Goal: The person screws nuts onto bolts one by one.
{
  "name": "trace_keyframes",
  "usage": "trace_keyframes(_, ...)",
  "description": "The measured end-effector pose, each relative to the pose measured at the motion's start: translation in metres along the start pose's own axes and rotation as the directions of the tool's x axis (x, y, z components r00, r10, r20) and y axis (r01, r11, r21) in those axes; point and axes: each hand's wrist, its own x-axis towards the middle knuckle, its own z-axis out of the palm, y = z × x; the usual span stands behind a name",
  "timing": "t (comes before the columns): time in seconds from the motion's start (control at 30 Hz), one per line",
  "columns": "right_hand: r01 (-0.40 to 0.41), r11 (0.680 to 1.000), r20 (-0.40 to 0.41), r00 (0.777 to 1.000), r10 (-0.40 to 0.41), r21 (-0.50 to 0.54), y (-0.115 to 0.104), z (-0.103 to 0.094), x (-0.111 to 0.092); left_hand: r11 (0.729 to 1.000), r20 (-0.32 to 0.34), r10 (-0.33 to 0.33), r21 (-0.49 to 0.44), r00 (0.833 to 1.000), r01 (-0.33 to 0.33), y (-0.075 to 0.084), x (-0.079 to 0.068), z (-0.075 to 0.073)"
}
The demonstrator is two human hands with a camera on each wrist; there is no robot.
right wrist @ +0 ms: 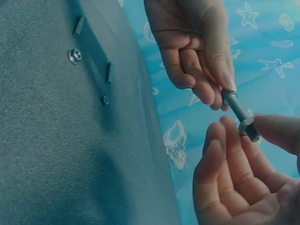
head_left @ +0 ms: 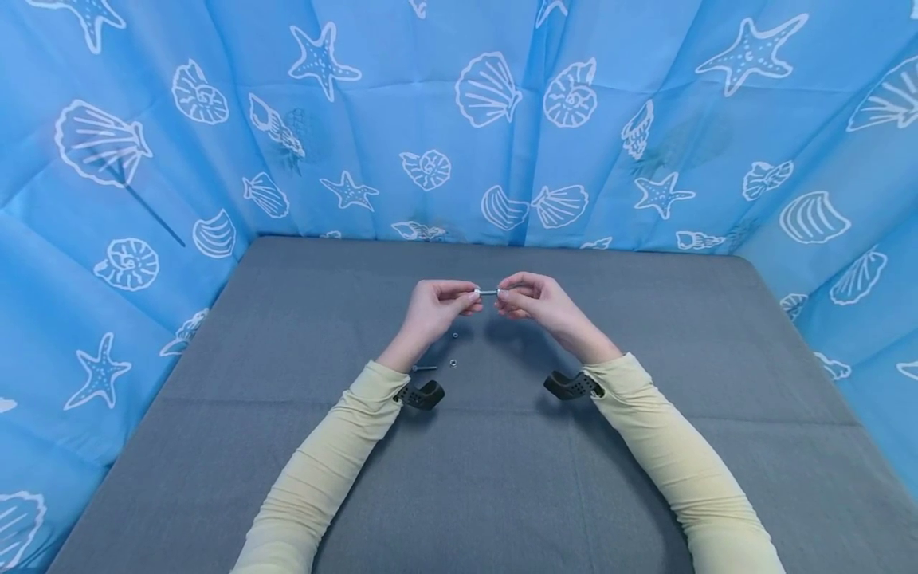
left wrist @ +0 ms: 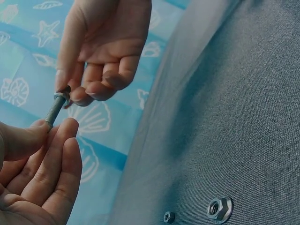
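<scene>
A metal bolt [head_left: 488,292] is held level above the table between both hands. My left hand [head_left: 435,309] pinches its head end between thumb and fingers; that grip also shows in the left wrist view, where the left hand [left wrist: 44,173] covers the head. A flanged hex nut [right wrist: 246,125] sits round the threaded shank near the far end, and the bolt's tip sticks out past it. My right hand [head_left: 545,304] has thumb and fingers pinching at this nut, its other fingers loosely bent below.
On the grey table [head_left: 645,478] below lie a loose flanged nut [left wrist: 220,209], a smaller nut [left wrist: 168,217] and two short bolts, one upper bolt [right wrist: 79,26] and one lower bolt [right wrist: 110,72]. A blue shell-patterned curtain [head_left: 402,119] stands behind the table.
</scene>
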Motion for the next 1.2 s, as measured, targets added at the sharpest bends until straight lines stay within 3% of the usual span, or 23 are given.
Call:
trace_keyframes(0.17,-0.026,0.999,-0.009,1.0,0.026,0.025,0.001,0.0006,0.0009,1.0,0.004,-0.001,-0.002,1.0,0.001,-0.0021,0.0013,0.0001)
trace_keyframes(0.37,0.021,1.0,-0.011,1.0,-0.021,0.013,0.0011,-0.0006,0.0003,1.0,0.001,-0.01,-0.008,1.0,0.01,-0.0024,0.0013,0.0002)
trace_keyframes(0.57,-0.016,1.0,-0.012,1.0,0.017,0.018,0.0029,-0.0002,0.0014,1.0,0.005,-0.005,-0.007,1.0,0.005,-0.0035,0.001,0.0011)
trace_keyframes(0.8,0.022,0.999,-0.007,1.0,-0.022,0.027,0.006,-0.0015,0.0011,1.0,0.007,-0.001,0.008,1.0,0.001,-0.0029,0.0009,0.0013)
trace_keyframes(0.97,-0.008,1.0,-0.014,1.0,0.009,0.025,0.0067,-0.001,0.0026,1.0,0.01,0.002,0.002,1.0,-0.002,-0.0037,0.0021,0.0025)
trace_keyframes(1.2,0.028,0.999,-0.003,1.0,-0.028,0.018,0.0059,-0.0024,0.0014,1.0,-0.001,-0.007,0.008,1.0,0.007,-0.0044,0.0031,0.0026)
